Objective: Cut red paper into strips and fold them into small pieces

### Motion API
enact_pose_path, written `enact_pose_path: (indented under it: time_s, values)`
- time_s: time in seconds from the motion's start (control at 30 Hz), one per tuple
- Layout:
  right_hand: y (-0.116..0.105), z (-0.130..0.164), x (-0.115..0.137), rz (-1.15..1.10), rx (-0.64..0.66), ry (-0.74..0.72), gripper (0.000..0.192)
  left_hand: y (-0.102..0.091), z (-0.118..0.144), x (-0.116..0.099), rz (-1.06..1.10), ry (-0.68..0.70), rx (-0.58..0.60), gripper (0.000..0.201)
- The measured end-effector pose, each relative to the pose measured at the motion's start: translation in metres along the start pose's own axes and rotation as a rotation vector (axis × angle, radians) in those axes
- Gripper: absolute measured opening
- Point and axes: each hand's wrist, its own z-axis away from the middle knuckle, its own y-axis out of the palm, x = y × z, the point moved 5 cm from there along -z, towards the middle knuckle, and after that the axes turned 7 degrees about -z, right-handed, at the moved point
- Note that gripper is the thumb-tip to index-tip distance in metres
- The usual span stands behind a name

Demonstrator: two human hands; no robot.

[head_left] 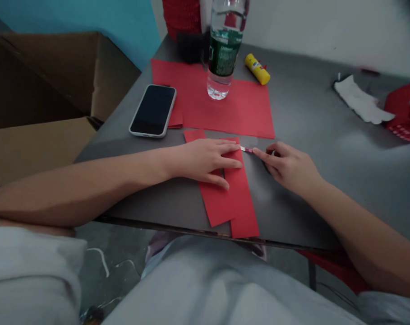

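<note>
My left hand [209, 160] lies flat with its fingers spread across two red paper strips on the grey table. One red strip [242, 198] runs along the right, under my fingertips. The other red strip [214, 207] lies to its left, partly covered by my palm. My right hand [289, 164] grips a slim utility knife [248, 150], the index finger stretched along it. Its pale, pinkish blade points left, its tip at the right strip's upper right edge, close to my left fingertips. Most of the handle is hidden in my right hand.
Beyond my hands lie large red paper sheets [225, 113], with a water bottle [224, 54] standing on them. A phone [153, 110] lies at left, a yellow glue stick [257, 69] behind. White torn paper [362, 99] is far right. A cardboard box [49, 81] stands left of the table.
</note>
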Motion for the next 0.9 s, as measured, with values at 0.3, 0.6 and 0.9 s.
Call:
enact_pose_path:
  time_s: [0.3, 0.6, 0.9]
  values:
    - [-0.006, 0.005, -0.001, -0.037, 0.023, -0.035, 0.04, -0.004, -0.002, -0.002, -0.08, -0.006, 0.023, 0.051]
    - [-0.004, -0.002, -0.001, 0.008, 0.007, -0.011, 0.039, -0.004, -0.002, -0.003, -0.123, 0.015, 0.007, 0.055]
    - [0.003, -0.008, -0.007, 0.015, -0.019, 0.008, 0.039, -0.005, -0.002, -0.004, -0.136, 0.033, -0.011, 0.056]
